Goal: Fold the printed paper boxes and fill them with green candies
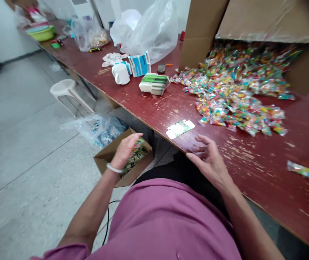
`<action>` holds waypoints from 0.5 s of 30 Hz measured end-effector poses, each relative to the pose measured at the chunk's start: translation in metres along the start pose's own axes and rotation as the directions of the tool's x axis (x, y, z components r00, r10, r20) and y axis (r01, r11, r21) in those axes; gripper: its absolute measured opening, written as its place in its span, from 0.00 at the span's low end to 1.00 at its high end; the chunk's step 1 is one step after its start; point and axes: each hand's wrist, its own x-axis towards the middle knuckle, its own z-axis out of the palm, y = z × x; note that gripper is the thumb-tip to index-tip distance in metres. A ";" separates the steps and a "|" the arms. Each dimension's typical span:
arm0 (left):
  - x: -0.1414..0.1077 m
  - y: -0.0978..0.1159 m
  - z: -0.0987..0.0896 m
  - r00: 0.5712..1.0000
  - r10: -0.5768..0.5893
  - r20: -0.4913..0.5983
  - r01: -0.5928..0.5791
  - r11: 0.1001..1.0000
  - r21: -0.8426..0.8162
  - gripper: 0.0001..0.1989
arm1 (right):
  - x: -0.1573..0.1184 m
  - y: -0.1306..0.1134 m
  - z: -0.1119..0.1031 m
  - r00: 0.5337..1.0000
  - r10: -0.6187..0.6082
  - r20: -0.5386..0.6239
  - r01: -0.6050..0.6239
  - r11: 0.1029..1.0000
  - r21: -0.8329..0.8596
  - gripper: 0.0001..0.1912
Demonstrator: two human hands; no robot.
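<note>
My left hand is over an open cardboard box on the floor, its fingers curved around a small colourful pack. Most of that pack is hidden by the hand. Inside the box lie many small green packs. At the table edge, my right hand has its fingers apart and holds nothing. Just beyond it, a flat unfolded small carton with a green print lies on the red table. To the right of this carton spreads a heap of wrapped colourful candies.
A large tipped cardboard carton stands behind the candy heap. Farther left are a stack of green-striped flat cartons, blue-striped cartons and a white mug. A white stool and a plastic bag are on the floor.
</note>
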 end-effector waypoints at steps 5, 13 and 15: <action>0.022 -0.006 -0.034 0.997 0.072 -0.029 -0.063 0.972 0.225 0.23 | 0.027 0.027 -0.007 0.986 0.065 -0.154 -0.075 0.995 -0.063 0.29; 0.065 0.038 0.114 0.937 0.286 0.200 -0.344 0.661 0.667 0.31 | 0.034 0.038 -0.004 0.980 -0.003 -0.198 -0.054 0.958 -0.280 0.18; 0.069 0.042 0.129 0.935 0.256 0.245 -0.353 0.616 0.704 0.30 | 0.033 0.037 -0.004 0.981 -0.017 -0.194 -0.044 0.952 -0.302 0.17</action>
